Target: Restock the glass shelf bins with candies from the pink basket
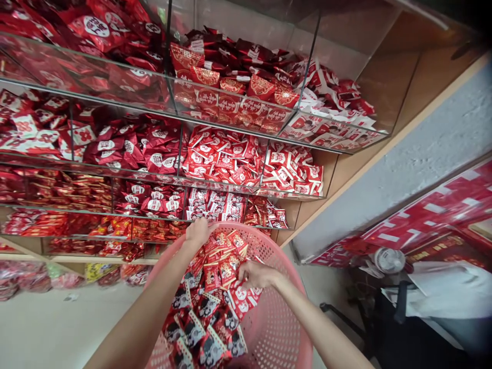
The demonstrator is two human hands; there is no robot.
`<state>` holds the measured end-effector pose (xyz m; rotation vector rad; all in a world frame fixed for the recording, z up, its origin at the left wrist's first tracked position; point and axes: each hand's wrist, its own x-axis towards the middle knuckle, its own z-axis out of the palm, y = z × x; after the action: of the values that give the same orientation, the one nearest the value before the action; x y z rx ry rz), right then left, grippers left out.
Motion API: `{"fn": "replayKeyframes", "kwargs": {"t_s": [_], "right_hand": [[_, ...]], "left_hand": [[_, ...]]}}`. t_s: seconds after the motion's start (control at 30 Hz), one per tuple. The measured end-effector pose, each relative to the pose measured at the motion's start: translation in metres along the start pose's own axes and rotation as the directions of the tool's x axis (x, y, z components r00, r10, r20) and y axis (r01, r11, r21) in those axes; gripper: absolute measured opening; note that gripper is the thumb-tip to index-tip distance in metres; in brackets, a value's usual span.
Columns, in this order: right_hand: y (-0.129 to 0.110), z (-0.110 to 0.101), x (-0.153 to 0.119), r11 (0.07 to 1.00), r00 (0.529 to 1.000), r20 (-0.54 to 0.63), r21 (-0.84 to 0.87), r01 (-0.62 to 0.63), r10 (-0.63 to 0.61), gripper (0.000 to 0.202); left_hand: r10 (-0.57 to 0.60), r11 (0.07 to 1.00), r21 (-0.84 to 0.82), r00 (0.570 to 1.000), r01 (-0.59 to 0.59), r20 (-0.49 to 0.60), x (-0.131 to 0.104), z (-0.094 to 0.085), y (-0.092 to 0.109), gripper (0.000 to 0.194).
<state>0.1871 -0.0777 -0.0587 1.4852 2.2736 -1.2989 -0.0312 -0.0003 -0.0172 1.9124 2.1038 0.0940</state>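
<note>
A pink perforated basket [279, 312] stands below the shelves with many small packets in it. Red and gold packets [221, 261] lie toward its far side, black and red ones [203, 328] toward the near left. My left hand [198, 233] is closed on the basket's far rim. Inside the basket, my right hand [253, 274] has its fingers bent round a red and white packet [242, 300], at the right edge of the pile.
Glass-fronted shelves [226, 187] hold red packets in compartments. Bagged goods [102, 271] lie under the lowest shelf at left. On the right are a grey wall [434, 154], a small white fan [389, 260] and a black chair [418, 338] with white cloth.
</note>
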Motion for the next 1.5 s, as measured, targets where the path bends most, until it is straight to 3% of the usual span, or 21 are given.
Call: {"fn": "replayKeyframes", "kwargs": {"t_s": [0.17,0.23,0.43,0.57,0.67,0.73,0.83,0.87,0.9,0.93,1.0,1.03,1.07,1.1,1.27,1.37,1.5], "right_hand": [[-0.002,-0.012,-0.006,0.996,0.989,-0.121,-0.004,-0.084,0.083,0.004],[0.002,-0.017,-0.01,0.988,0.98,-0.128,0.003,-0.155,0.154,0.01],[0.016,-0.016,-0.013,0.923,0.92,0.074,-0.001,-0.386,0.385,0.018],[0.007,-0.017,-0.01,0.901,0.897,0.077,-0.035,-0.433,0.435,0.019],[-0.009,-0.028,-0.018,0.904,0.903,0.047,-0.053,-0.424,0.426,0.019],[-0.023,-0.044,-0.029,0.933,0.933,0.004,-0.013,-0.36,0.36,0.018],[-0.052,-0.081,-0.048,0.99,0.988,-0.141,0.13,-0.052,0.07,0.012],[-0.063,-0.097,-0.053,0.988,0.968,-0.243,0.125,0.086,-0.054,0.012],[-0.074,-0.113,-0.057,0.978,0.912,-0.371,0.039,0.205,-0.176,0.013],[-0.085,-0.129,-0.06,0.957,0.823,-0.491,-0.091,0.276,-0.285,0.013],[-0.106,-0.16,-0.063,0.905,0.631,-0.65,-0.342,0.254,-0.423,0.016],[-0.116,-0.173,-0.062,0.875,0.573,-0.673,-0.444,0.193,-0.468,0.018],[-0.124,-0.184,-0.061,0.846,0.555,-0.673,-0.521,0.113,-0.489,0.02],[-0.131,-0.193,-0.058,0.806,0.569,-0.65,-0.59,0.04,-0.504,0.022],[-0.151,-0.209,-0.038,0.569,0.762,-0.462,-0.808,-0.151,-0.454,0.031],[-0.155,-0.21,-0.03,0.524,0.807,-0.435,-0.831,-0.188,-0.4,0.03],[-0.156,-0.213,-0.031,0.473,0.834,-0.396,-0.861,-0.19,-0.385,0.027]], "left_hand": [[0.0,1.0,-0.014,1.0,0.0,-0.001,-0.002,0.0,0.0,0.061],[0.006,1.0,-0.022,1.0,-0.006,-0.004,-0.001,0.0,0.0,0.062],[0.004,1.0,-0.007,1.0,-0.005,-0.011,0.0,0.001,-0.001,0.064],[0.012,1.0,0.015,1.0,-0.011,-0.02,0.0,0.004,-0.003,0.061],[0.001,1.0,-0.013,1.0,-0.001,-0.008,-0.001,0.005,-0.003,0.059],[-0.003,1.0,-0.024,1.0,0.002,-0.019,-0.001,0.007,-0.004,0.057],[0.002,0.999,-0.033,1.0,-0.003,-0.024,-0.001,0.009,-0.005,0.056],[0.005,0.999,-0.035,1.0,-0.006,-0.025,-0.001,0.01,-0.005,0.056],[0.005,0.999,-0.037,1.0,-0.006,-0.024,-0.001,0.01,-0.006,0.057],[0.004,0.999,-0.039,1.0,-0.005,-0.024,-0.001,0.011,-0.006,0.057],[0.0,0.999,-0.038,1.0,-0.001,-0.028,-0.001,0.01,-0.006,0.057],[-0.003,0.999,-0.035,1.0,0.002,-0.028,-0.002,0.009,-0.006,0.057],[-0.005,1.0,-0.031,1.0,0.004,-0.026,-0.002,0.007,-0.006,0.057],[-0.006,1.0,-0.028,1.0,0.006,-0.025,-0.003,0.006,-0.006,0.056],[-0.008,0.999,-0.041,1.0,0.007,-0.024,-0.005,0.003,-0.005,0.054],[-0.013,0.998,-0.061,1.0,0.012,-0.021,-0.005,0.003,-0.005,0.055],[-0.013,0.998,-0.066,1.0,0.011,-0.021,-0.006,0.002,-0.005,0.055]]}}
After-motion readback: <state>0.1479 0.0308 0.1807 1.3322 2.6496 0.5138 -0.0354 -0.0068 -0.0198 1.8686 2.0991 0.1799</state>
